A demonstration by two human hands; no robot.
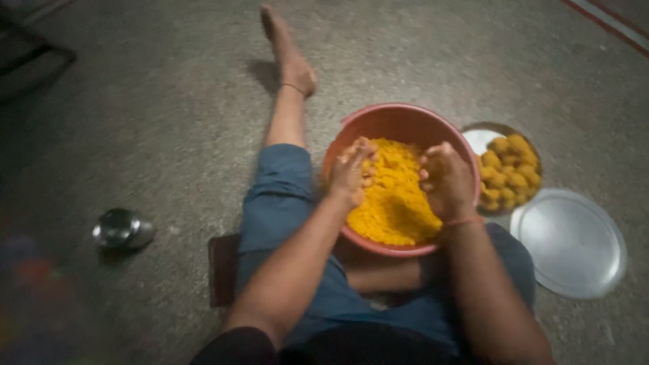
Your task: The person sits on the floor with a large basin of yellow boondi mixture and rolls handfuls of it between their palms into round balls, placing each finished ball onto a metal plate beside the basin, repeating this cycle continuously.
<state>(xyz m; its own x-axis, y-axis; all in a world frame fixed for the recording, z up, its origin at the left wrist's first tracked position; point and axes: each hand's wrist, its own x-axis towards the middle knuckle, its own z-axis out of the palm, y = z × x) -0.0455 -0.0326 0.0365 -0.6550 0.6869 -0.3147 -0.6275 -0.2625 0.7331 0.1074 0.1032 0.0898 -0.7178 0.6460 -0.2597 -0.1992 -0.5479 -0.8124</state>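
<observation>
A small shiny metal pot (122,229) is being left on its own at the far left, its contents too blurred to be made out. Near the middle, a round orange-red basin (399,120) is being held between the seated person's legs, and a heap of crumbly yellow mixture (394,203) is being carried in it, piled toward the near side. The left hand (352,170) is being pressed into the mixture at the basin's left rim, its fingers curled loosely with crumbs stuck to them; the right hand (445,180) is being cupped over the mixture on the right side, fingers bent inward, though whether a lump is being clamped in it cannot be told. Just beside the basin to the right, a metal plate (481,137) is being filled with yellow balls (512,172), seemingly shaped from the same mixture. Further right, an empty flat steel plate (572,242) is being kept touching it. Everything is being rested on a grey, speckled floor (169,115), dimly lit.
</observation>
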